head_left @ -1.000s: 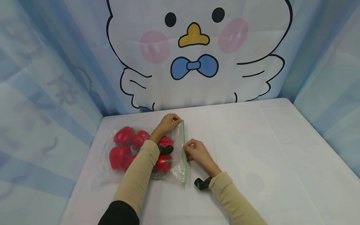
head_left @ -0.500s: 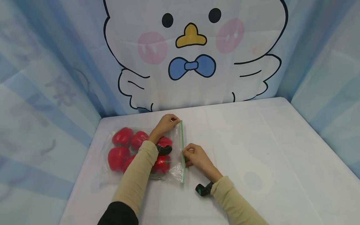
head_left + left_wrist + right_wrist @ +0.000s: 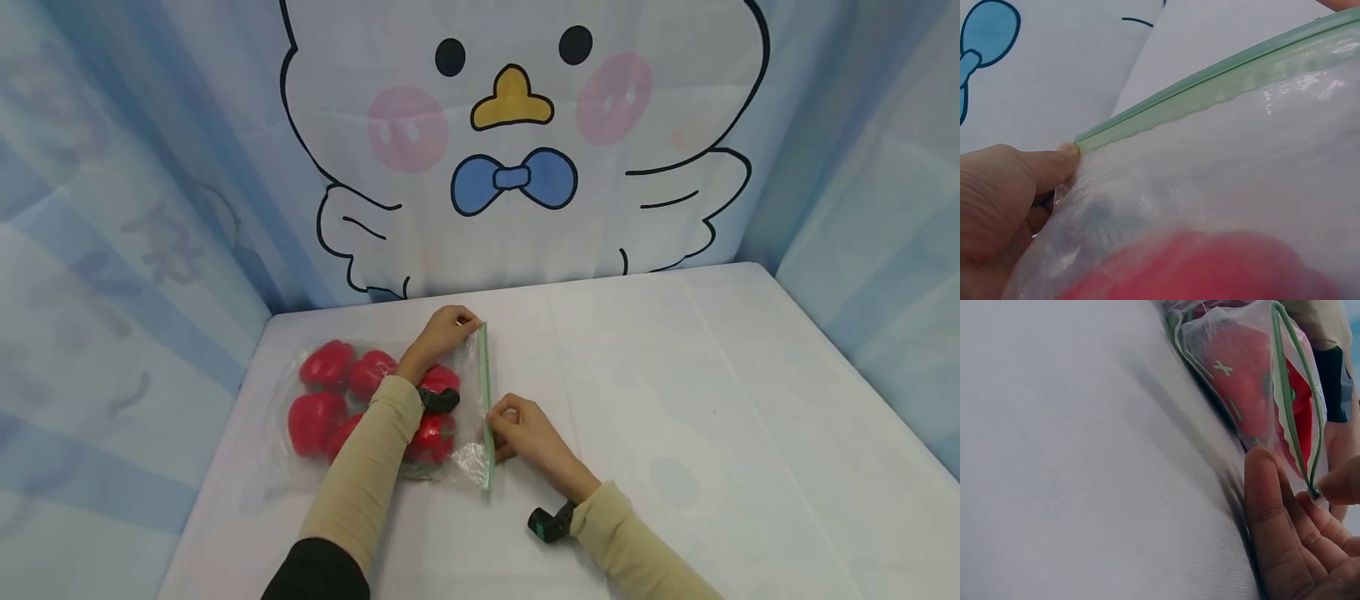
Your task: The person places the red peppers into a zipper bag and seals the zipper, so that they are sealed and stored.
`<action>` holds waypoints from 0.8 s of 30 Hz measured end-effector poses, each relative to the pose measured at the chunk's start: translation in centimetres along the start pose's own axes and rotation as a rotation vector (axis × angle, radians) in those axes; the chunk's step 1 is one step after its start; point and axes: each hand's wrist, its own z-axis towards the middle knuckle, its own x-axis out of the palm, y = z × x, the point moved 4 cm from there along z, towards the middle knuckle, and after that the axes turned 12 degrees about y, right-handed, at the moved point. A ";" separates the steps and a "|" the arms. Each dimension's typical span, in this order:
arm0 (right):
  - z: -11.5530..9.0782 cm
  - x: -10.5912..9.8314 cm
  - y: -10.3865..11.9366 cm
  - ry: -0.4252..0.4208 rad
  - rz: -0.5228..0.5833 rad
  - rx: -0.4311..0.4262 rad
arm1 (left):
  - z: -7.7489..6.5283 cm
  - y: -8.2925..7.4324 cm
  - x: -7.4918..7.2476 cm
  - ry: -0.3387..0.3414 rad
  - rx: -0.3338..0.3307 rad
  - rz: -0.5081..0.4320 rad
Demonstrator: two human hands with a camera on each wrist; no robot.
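A clear zip bag (image 3: 467, 433) lies on the table with several red, pepper-like or tomato-like vegetables (image 3: 315, 423) inside. Its green zip strip (image 3: 483, 358) runs along the right end. At the far corner of that strip, my left hand (image 3: 441, 333) pinches the bag between thumb and fingers; the left wrist view shows this thumb (image 3: 1054, 164) on the zip's end. My right hand (image 3: 528, 437) pinches the zip lower down, between middle and near end. In the right wrist view the bag mouth (image 3: 1297, 406) gapes on the near side of the pinch. My left forearm covers some vegetables.
The white table (image 3: 675, 400) extends to the right of the bag. A curtain with a cartoon bird (image 3: 517, 179) hangs behind, and blue curtains (image 3: 112, 333) stand at both sides. A black wrist camera (image 3: 551, 523) sits on my right wrist.
My right hand has slid along the green zip strip toward the near end, still pinching it. The left hand keeps its hold at the far corner, and the bag stays where it was.
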 end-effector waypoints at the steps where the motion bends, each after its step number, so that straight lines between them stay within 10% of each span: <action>1: -0.1 0.1 0.0 0.004 -0.002 0.000 | 0.0 0.0 0.0 0.002 -0.004 -0.002; 24: -2.5 1.1 -0.1 0.101 0.066 -0.007 | -0.3 -0.3 0.0 -0.004 0.020 -0.029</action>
